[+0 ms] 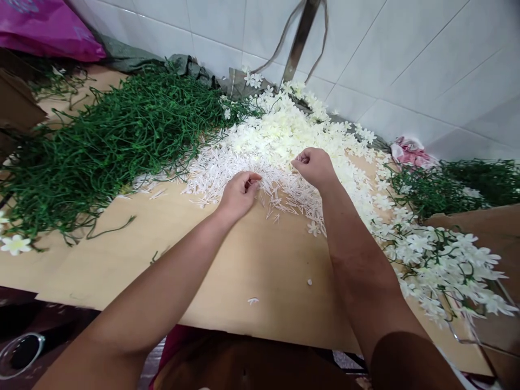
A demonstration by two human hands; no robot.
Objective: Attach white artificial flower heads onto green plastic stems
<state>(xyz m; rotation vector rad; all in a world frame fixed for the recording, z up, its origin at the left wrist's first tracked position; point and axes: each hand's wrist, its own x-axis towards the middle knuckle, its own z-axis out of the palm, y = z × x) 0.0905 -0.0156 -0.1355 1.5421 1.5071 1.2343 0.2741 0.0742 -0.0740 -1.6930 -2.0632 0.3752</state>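
Note:
My left hand (239, 196) is at the front edge of a heap of thin white sticks (227, 165), thumb and forefinger drawn together. Whatever may be between those fingertips is too small to make out. Over the border between the sticks and a large pile of cream-white artificial flower heads (280, 122) is my right hand (314, 167). Its fingers are curled into a pinch, and their contents are hidden. A single white blossom (314, 228) lies just in front of the right wrist.
Green plastic stems (130, 124) form a big pile at left. Assembled white flowers (450, 265) on stems lie at the right edge, near a cardboard box (487, 227) and more greenery (459, 184). A tiled wall (365, 49) stands behind; a purple bag (49, 30) is back left.

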